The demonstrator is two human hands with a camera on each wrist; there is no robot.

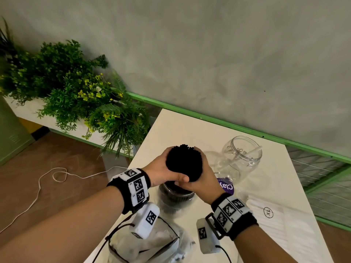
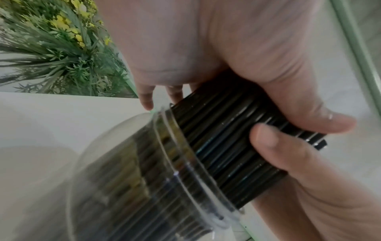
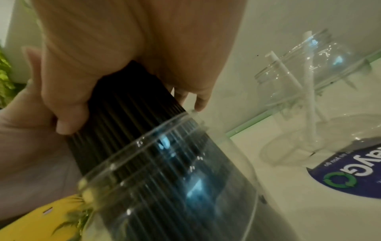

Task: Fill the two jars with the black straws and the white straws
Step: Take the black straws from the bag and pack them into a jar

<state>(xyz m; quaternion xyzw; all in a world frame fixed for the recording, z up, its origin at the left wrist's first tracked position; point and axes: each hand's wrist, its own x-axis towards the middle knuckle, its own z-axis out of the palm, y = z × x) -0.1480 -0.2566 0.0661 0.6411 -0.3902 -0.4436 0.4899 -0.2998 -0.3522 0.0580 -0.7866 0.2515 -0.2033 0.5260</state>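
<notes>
A thick bundle of black straws (image 1: pixel 183 162) stands upright with its lower ends inside a clear jar (image 1: pixel 176 196) near the table's front. Both hands wrap the bundle above the jar's mouth: my left hand (image 1: pixel 161 170) from the left, my right hand (image 1: pixel 201 179) from the right. In the left wrist view the black straws (image 2: pixel 226 141) enter the jar (image 2: pixel 128 179) and both thumbs press on them. The right wrist view shows the straws (image 3: pixel 128 114) inside the jar (image 3: pixel 175 171). A second clear jar (image 1: pixel 241 154) farther right holds a few white straws (image 3: pixel 309 91).
A white table (image 1: pixel 190 126) carries a purple-labelled packet (image 1: pixel 226 185), a clear plastic bag (image 1: pixel 148 242) at the front and white packaging marked XL (image 1: pixel 268 212). Green plants (image 1: pixel 76 88) stand left of the table. A green rail (image 1: pixel 228 124) runs behind, along a grey wall.
</notes>
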